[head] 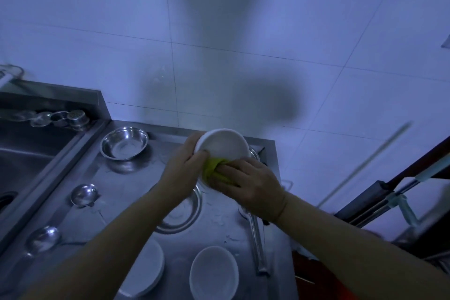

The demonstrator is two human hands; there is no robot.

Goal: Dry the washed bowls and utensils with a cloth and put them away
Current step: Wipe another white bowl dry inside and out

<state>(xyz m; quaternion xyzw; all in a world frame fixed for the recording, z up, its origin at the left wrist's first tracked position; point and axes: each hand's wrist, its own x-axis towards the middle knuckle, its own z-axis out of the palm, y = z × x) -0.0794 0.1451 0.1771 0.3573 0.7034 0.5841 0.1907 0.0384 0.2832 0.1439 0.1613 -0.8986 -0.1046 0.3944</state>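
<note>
A white bowl point(222, 145) is tilted up above the steel counter point(117, 182). My left hand point(183, 168) grips its left rim. My right hand point(250, 184) holds a yellow-green cloth point(214, 168) pressed against the bowl's lower edge. On the counter lie a steel bowl point(124, 143) at the back left, a steel plate point(187, 212) partly hidden under my left arm, two white bowls point(213, 273) point(146, 268) near the front, two ladles point(84, 194) point(43, 238) at the left and a long steel utensil point(257, 238) at the right.
A sink point(26, 153) lies at the left, with small steel strainers point(75, 118) on its back ledge. The tiled wall point(243, 31) stands behind the counter. At the right are a dark wooden frame point(394, 178) and a mop-like handle point(399, 200).
</note>
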